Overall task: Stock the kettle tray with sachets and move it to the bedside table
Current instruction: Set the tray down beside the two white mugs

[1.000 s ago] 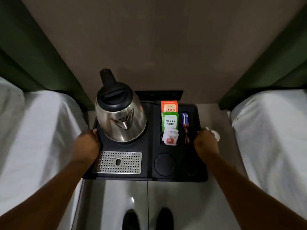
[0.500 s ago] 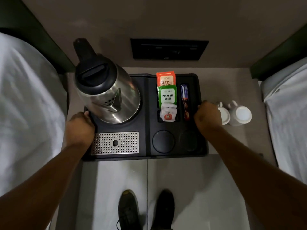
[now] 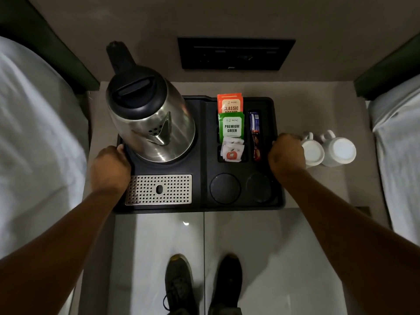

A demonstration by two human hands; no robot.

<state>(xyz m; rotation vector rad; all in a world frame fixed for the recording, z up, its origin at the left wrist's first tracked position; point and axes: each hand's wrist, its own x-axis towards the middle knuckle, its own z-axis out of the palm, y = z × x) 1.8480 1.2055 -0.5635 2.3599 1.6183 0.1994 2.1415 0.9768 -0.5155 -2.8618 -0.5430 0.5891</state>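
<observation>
The black kettle tray lies on the beige bedside table between two beds. A steel kettle with a black lid stands on the tray's left half. Upright in the slots are an orange sachet, a green sachet, white sachets and slim stick sachets. My left hand grips the tray's left edge. My right hand grips its right edge.
Two white cups stand upside down on the table just right of my right hand. A black switch panel is on the wall behind. White beds flank both sides. My shoes are on the tiled floor.
The tray has come forward over the bedside table and now sits lower on it. The two cups have come into view. Both hands have kept their hold on the tray edges.
</observation>
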